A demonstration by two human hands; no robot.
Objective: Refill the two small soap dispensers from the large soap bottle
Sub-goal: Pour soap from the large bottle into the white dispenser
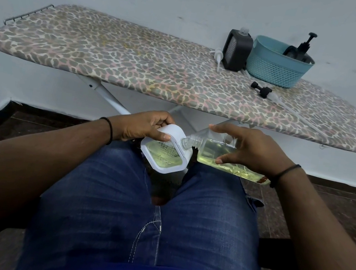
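Standing behind, ironing board (136,69) (leopard print), basket (278,66)

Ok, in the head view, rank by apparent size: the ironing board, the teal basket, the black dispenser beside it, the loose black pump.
1. ironing board
2. teal basket
3. black dispenser, somewhat smaller than the basket
4. loose black pump
All sit at a similar distance, so the order looks reliable.
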